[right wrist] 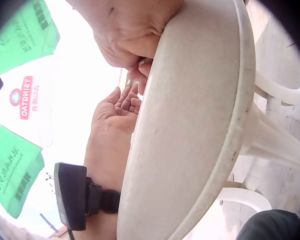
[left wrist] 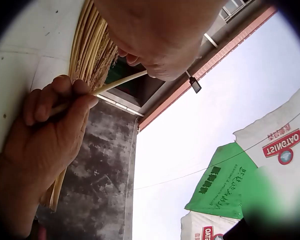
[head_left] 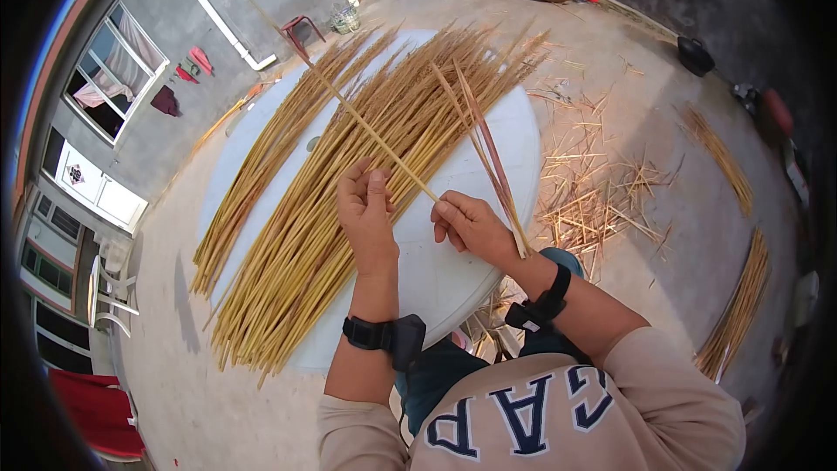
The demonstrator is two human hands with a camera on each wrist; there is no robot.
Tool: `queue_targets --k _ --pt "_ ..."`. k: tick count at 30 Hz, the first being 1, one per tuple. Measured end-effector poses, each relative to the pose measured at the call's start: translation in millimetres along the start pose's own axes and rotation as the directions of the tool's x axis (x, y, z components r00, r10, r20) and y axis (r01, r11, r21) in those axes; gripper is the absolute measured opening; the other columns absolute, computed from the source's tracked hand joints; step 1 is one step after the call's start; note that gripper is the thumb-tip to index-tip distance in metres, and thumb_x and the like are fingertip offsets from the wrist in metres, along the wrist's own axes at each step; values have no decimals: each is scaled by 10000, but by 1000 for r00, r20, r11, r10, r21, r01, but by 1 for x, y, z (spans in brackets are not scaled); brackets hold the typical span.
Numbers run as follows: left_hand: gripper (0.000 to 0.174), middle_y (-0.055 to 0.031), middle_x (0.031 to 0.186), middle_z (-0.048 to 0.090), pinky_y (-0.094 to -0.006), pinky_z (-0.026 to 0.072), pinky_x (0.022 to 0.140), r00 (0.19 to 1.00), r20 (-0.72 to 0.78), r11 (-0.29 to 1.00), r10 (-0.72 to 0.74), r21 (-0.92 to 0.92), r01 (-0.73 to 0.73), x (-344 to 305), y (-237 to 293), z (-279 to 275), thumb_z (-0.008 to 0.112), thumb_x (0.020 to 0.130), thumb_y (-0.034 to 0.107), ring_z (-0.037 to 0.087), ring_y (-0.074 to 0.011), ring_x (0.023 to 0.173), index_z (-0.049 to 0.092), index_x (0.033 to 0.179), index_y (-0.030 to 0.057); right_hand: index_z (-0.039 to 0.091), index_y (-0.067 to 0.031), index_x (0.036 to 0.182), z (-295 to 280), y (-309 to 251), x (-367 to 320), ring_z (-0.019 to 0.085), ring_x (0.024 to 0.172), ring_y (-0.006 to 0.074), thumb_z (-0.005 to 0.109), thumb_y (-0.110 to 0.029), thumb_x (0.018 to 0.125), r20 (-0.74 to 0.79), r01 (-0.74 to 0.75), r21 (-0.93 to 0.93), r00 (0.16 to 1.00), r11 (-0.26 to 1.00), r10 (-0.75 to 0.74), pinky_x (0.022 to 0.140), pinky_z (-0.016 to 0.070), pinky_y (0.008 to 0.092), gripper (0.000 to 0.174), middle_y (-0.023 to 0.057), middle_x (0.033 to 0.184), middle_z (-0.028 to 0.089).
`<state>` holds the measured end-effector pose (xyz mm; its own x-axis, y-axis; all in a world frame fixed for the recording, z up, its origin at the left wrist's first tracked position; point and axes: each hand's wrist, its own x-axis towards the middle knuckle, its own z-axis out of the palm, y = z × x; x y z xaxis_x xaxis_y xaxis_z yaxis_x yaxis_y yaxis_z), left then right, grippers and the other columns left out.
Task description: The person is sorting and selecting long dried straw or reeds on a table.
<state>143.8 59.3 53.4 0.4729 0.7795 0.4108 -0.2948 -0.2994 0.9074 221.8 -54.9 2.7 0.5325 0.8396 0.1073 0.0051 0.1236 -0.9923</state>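
My right hand (head_left: 473,222) pinches the butt end of a long dry reed stalk (head_left: 349,107), which slants up and left over the table. Beside that stalk is my left hand (head_left: 368,218), its fingers and thumb loosely bent. The left wrist view shows the stalk (left wrist: 120,82) running from the right hand (left wrist: 50,115) up behind the left hand (left wrist: 160,35). Seen from the right wrist, the left hand's palm (right wrist: 117,110) faces up with relaxed fingers. A strip of dry leaf sheath (head_left: 493,157) runs past the right wrist.
A thick pile of plumed reeds (head_left: 314,235) and a thinner one (head_left: 253,166) lie across the white round table (head_left: 514,135). Stripped scraps (head_left: 602,196) litter the ground at right, with tied-looking bundles (head_left: 737,296) further off. A white chair (head_left: 113,296) stands at left.
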Motion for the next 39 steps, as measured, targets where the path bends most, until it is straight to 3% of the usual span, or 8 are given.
queue_targets --k 3,7,17,28,32,35,38,39 --pt "188 -45 809 606 -193 392 529 948 161 932 -274 -198 303 5 -15 -7 545 869 154 481 -57 635 572 987 11 524 -26 845 0 0 0 414 437 51 382 -263 947 37 0 -4 999 1000 0 405 341 182 294 32 623 544" --pt "154 -42 759 605 -197 388 528 917 302 926 -262 -190 327 5 -23 -6 565 854 142 481 -70 610 575 938 13 545 -24 878 -1 -6 -3 440 452 57 358 -294 953 69 -22 -34 997 999 24 422 365 184 336 30 629 548" --pt "114 -31 626 547 -184 344 458 978 95 933 -183 -298 204 8 -17 -13 579 845 136 439 -69 498 553 824 26 558 -11 886 1 -4 -6 458 446 64 310 -370 952 80 -70 118 995 991 61 407 377 186 441 35 633 548" --pt "126 -77 611 545 -198 356 424 959 206 886 -193 -384 260 3 -19 -6 485 897 160 438 -81 471 491 835 51 521 -23 835 3 -2 -6 471 520 80 470 -156 905 94 141 -101 987 985 -132 478 386 223 159 17 603 520" --pt "158 -96 603 543 -207 333 403 909 303 836 -288 -384 393 7 -32 -13 485 895 183 423 -87 448 509 898 27 528 -26 845 8 -5 -9 488 558 87 490 -149 892 137 168 -182 980 969 -144 514 398 235 137 28 606 522" --pt "167 -88 582 532 -205 327 400 897 325 824 -301 -384 416 10 -29 -16 483 895 184 408 -85 431 514 913 22 537 -27 851 9 -1 -7 491 557 81 504 -138 883 97 266 -205 963 942 -251 507 399 233 120 36 599 521" --pt "165 -84 574 532 -197 320 399 898 335 819 -283 -402 409 13 -29 -22 488 891 181 399 -81 417 522 927 23 546 -30 865 5 1 -4 503 570 85 494 -141 894 -46 159 -162 985 974 -168 500 404 231 126 23 632 532" --pt "163 -85 576 539 -192 317 398 898 354 815 -261 -418 402 14 -29 -23 492 889 177 395 -78 411 526 931 24 544 -35 888 4 0 -4 507 573 86 485 -143 902 -208 188 -24 960 982 -189 492 406 229 124 19 663 533"
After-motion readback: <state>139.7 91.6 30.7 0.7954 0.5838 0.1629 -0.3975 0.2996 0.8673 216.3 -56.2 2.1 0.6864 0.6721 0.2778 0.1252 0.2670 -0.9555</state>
